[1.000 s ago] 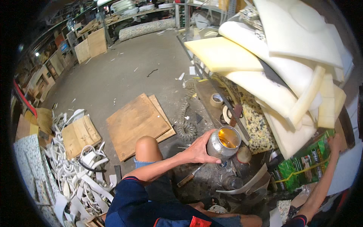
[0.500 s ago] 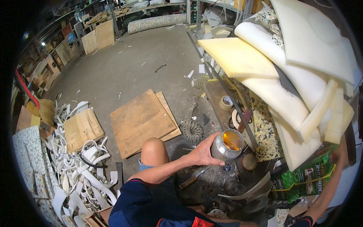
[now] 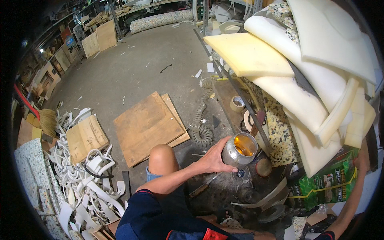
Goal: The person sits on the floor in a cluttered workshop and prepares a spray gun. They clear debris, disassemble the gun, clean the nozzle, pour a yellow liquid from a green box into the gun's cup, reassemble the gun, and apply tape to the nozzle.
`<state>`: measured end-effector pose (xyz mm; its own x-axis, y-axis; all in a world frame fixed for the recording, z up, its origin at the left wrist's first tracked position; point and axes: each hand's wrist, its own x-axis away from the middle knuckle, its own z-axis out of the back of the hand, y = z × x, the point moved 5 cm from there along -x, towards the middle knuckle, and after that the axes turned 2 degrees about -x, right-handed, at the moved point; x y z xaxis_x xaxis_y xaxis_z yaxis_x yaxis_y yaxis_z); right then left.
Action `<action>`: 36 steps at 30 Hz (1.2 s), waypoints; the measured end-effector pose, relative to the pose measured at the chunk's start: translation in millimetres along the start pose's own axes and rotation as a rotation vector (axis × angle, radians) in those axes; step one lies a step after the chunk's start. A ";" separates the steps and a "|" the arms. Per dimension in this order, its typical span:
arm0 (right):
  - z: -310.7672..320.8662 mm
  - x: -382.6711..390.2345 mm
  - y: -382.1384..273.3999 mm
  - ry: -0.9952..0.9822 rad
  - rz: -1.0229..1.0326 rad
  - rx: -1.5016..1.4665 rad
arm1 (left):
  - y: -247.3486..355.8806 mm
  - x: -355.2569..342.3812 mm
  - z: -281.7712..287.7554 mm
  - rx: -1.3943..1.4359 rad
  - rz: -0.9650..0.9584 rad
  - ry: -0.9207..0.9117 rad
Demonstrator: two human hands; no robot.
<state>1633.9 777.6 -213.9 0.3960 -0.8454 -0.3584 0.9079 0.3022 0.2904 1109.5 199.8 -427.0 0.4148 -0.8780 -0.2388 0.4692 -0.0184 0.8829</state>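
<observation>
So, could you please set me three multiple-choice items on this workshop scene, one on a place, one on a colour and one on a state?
1. Where does the big wooden board lie?
A. on the concrete floor left of the metal can
B. on top of the foam stack
C. leaning upright on a wall

2. What colour is the liquid in the metal can?
A. blue
B. amber
C. white

3. How is the can held?
A. lying on its side, untouched
B. capped with a lid
C. open-topped, gripped by the left hand

Answers: 1 A, it lies flat on the floor beside the bare knee. 2 B, the open top shows amber-orange. 3 C, the fingers wrap its side and no lid covers it.
</observation>
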 end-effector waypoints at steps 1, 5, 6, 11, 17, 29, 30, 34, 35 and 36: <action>-2.9 0.0 -1.2 -0.028 0.048 0.001 | -0.7 -0.2 -0.5 0.003 0.011 -0.008; -10.5 9.8 0.5 -0.170 0.174 -0.098 | -2.5 -1.0 0.2 0.010 0.018 -0.004; -10.6 13.4 5.8 -0.168 0.073 -0.319 | -2.6 -1.1 1.7 0.005 0.010 0.011; -7.4 23.4 3.9 0.006 0.192 -0.128 | -3.9 -0.6 3.5 -0.013 0.027 0.021; -37.2 -3.6 7.9 0.054 0.103 0.258 | 3.7 -1.9 1.8 0.039 -0.019 0.028; -8.1 43.1 -22.0 0.345 0.673 0.519 | 4.6 0.0 9.3 0.045 0.018 0.058; -6.7 46.6 -19.1 0.194 0.567 0.483 | 3.4 -0.3 9.3 0.049 0.029 0.061; -0.3 47.7 -15.8 -0.035 0.223 0.134 | 1.3 -0.4 9.1 0.034 0.027 0.068; 1.5 46.0 -14.8 -0.028 0.122 0.144 | 0.3 0.0 8.9 0.029 0.037 0.073; 5.4 42.0 -15.1 -0.010 0.051 0.113 | 0.5 0.1 8.3 0.025 0.028 0.088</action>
<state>1636.1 735.2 -228.6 0.4394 -0.8347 -0.3319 0.8653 0.2941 0.4059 1103.3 195.8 -423.2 0.4947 -0.8332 -0.2470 0.4370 -0.0071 0.8994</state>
